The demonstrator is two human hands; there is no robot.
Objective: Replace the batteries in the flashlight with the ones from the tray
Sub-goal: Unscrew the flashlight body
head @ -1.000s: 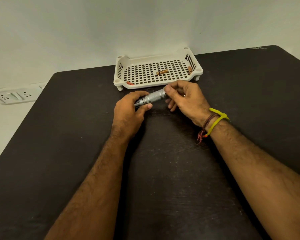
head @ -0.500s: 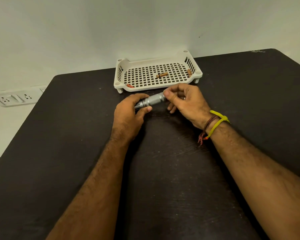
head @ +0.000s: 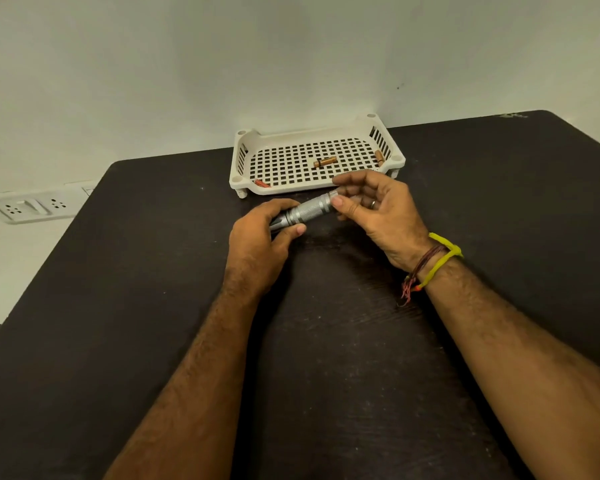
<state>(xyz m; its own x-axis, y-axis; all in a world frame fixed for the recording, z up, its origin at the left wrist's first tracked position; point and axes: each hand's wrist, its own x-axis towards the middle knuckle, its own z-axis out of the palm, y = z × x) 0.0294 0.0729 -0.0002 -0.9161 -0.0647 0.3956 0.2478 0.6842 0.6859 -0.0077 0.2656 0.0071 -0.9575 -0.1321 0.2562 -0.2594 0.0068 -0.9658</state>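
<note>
A silver flashlight [head: 309,211] with a knurled body lies across between both hands, just above the dark table. My left hand [head: 260,244] grips its dark head end. My right hand [head: 378,213] pinches the tail end with thumb and fingertips, palm turned toward me. Behind them stands a white perforated tray [head: 281,192]. In it lie a copper battery [head: 324,161] at the middle, a second battery [head: 379,156] by the right wall, and a red one [head: 262,183] at the front left corner.
The dark table [head: 326,358] reaches the wall behind the tray. A white socket strip [head: 28,207] sits on the ledge off the table's left edge. My right wrist wears yellow and brown thread bands [head: 433,265].
My right hand has rolled palm-up at the flashlight's tail, its fingers shifting around the end. The left hand has kept its grip. The camera view has shifted slightly.
</note>
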